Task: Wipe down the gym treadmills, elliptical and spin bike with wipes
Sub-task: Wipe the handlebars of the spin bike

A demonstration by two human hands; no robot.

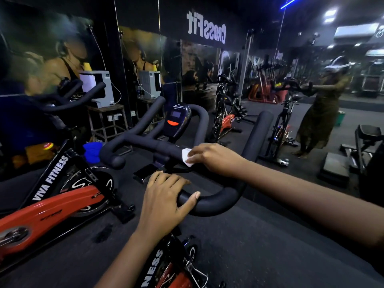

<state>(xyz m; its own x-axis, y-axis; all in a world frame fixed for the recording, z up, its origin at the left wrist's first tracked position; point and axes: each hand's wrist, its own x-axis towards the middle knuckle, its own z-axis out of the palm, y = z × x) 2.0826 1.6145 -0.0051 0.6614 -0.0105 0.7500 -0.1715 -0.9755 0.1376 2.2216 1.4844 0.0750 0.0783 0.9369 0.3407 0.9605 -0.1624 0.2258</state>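
Wipe (186, 157) on handlebar (257, 134) crossbar, just nearer than console (176, 119) | my right hand (214, 157) curled over wipe, pressing | my left hand (164, 196) clamped round handlebar's near bend

The single head-worn camera looks forward and down, close over the handlebars (220, 201), toward the mirrored wall (199, 75).

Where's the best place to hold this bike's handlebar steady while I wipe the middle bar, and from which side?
Grip the near curved end of the handlebar from above, as the left hand does. It's a round padded tube that fingers wrap fully, clear of the wipe under the right hand.
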